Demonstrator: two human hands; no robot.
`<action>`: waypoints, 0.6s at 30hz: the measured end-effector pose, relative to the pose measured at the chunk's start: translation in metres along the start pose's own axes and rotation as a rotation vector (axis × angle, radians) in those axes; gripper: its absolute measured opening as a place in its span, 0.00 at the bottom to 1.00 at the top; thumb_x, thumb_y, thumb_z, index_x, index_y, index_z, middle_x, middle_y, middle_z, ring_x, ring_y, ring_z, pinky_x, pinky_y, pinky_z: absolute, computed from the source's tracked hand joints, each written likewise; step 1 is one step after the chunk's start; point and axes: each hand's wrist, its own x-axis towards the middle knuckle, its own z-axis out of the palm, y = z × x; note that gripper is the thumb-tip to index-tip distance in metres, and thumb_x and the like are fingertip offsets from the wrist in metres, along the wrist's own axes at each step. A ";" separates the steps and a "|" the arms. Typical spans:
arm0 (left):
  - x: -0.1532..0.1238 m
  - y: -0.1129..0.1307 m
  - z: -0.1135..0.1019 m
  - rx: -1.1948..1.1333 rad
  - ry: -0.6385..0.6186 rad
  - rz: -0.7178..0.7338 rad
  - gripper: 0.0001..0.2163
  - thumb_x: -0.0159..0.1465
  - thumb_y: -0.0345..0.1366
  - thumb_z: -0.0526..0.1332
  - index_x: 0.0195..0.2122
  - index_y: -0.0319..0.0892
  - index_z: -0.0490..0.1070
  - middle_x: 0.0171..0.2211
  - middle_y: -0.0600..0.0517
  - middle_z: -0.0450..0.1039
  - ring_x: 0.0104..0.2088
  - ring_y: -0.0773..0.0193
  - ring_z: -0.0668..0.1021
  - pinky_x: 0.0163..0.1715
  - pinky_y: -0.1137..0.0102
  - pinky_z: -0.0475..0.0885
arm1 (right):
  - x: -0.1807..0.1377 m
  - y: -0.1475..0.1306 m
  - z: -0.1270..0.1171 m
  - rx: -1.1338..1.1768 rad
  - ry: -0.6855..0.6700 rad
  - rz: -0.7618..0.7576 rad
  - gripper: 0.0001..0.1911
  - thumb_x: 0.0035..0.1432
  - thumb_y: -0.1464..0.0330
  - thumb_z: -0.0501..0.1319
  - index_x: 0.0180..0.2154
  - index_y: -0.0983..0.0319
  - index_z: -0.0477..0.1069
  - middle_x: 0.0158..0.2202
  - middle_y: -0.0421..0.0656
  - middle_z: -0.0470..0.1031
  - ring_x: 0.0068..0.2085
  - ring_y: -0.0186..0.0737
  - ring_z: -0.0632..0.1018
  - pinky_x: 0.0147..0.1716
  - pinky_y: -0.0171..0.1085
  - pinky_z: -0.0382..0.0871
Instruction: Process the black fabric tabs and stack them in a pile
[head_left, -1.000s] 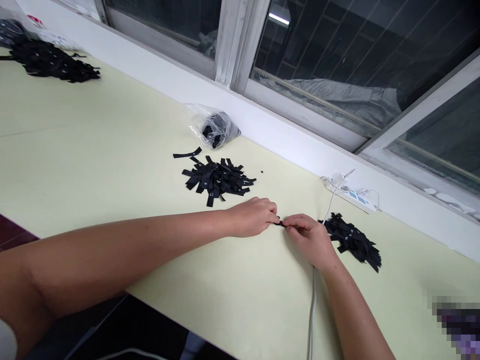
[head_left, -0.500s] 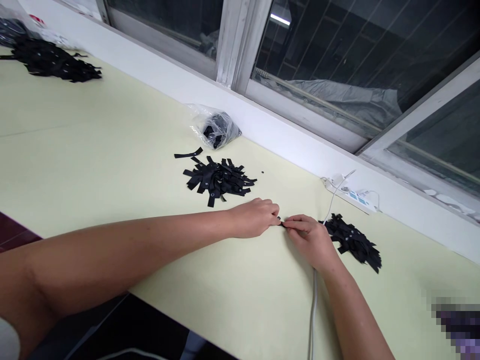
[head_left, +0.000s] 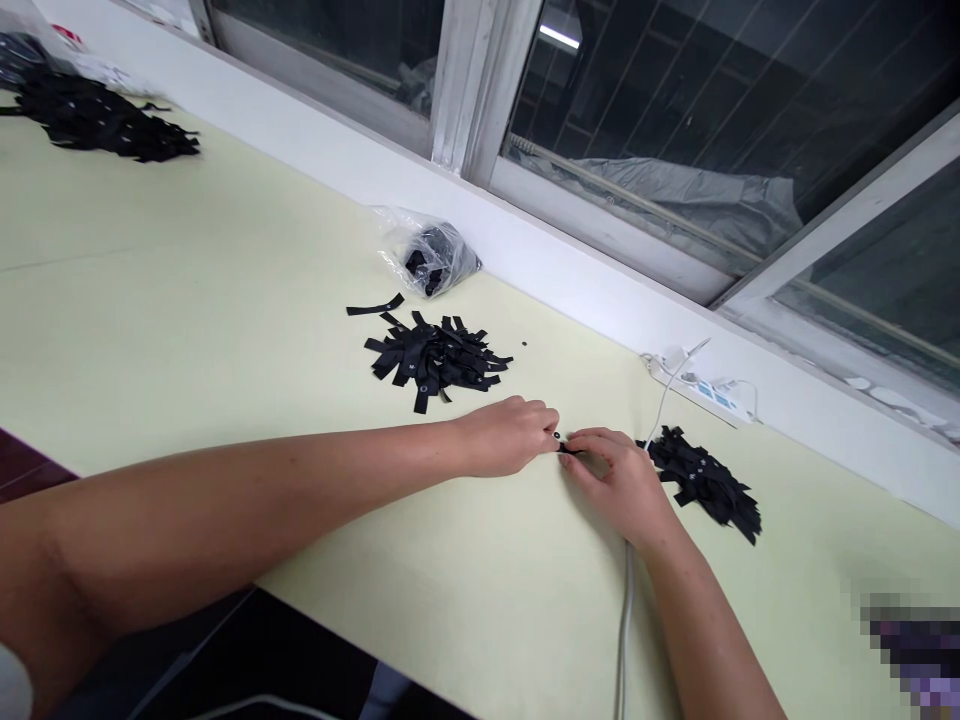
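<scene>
On a pale surface [head_left: 480, 560], a small black strip [head_left: 568, 449] lay between two bare hands. The left hand [head_left: 514, 437] had its grip closed on the strip's left end; the right hand [head_left: 622, 485] curved thumb and fingers around the right end, though whether they pressed I couldn't tell. A heap of black strips [head_left: 439, 360] sat just beyond the left hand. Neat work seemed to call for a steady left pinch, light right fingertips and an untwisted strip.
</scene>
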 end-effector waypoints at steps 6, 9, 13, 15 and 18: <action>0.000 -0.002 0.003 -0.003 0.007 -0.002 0.13 0.70 0.27 0.52 0.42 0.42 0.77 0.41 0.46 0.72 0.39 0.60 0.72 0.40 0.65 0.65 | 0.001 0.001 0.001 -0.007 0.024 -0.054 0.10 0.60 0.65 0.61 0.42 0.55 0.78 0.45 0.44 0.78 0.49 0.48 0.75 0.50 0.48 0.70; 0.000 -0.004 0.005 -0.012 0.035 0.010 0.13 0.70 0.28 0.52 0.41 0.42 0.77 0.39 0.46 0.72 0.39 0.60 0.72 0.39 0.64 0.65 | 0.001 0.003 0.002 -0.019 0.018 -0.073 0.10 0.61 0.65 0.60 0.41 0.53 0.80 0.45 0.44 0.78 0.49 0.49 0.75 0.50 0.49 0.70; 0.000 -0.003 0.004 -0.023 0.038 0.007 0.12 0.70 0.27 0.53 0.41 0.42 0.77 0.39 0.47 0.73 0.39 0.60 0.73 0.40 0.64 0.65 | 0.002 0.004 0.004 -0.053 0.024 -0.094 0.10 0.62 0.68 0.60 0.40 0.53 0.80 0.44 0.43 0.79 0.48 0.48 0.75 0.50 0.49 0.70; 0.000 -0.003 0.002 -0.031 0.022 -0.014 0.12 0.69 0.26 0.54 0.43 0.42 0.77 0.40 0.47 0.73 0.41 0.59 0.73 0.41 0.64 0.65 | 0.003 0.005 0.005 -0.063 0.022 -0.108 0.10 0.62 0.69 0.59 0.40 0.55 0.79 0.44 0.43 0.79 0.48 0.48 0.75 0.49 0.48 0.70; 0.001 -0.001 -0.001 -0.058 0.001 -0.049 0.12 0.67 0.26 0.55 0.45 0.42 0.77 0.41 0.47 0.73 0.43 0.59 0.73 0.43 0.64 0.65 | 0.005 0.004 0.007 -0.092 0.011 -0.125 0.10 0.63 0.70 0.57 0.40 0.56 0.77 0.43 0.44 0.79 0.47 0.48 0.75 0.48 0.48 0.70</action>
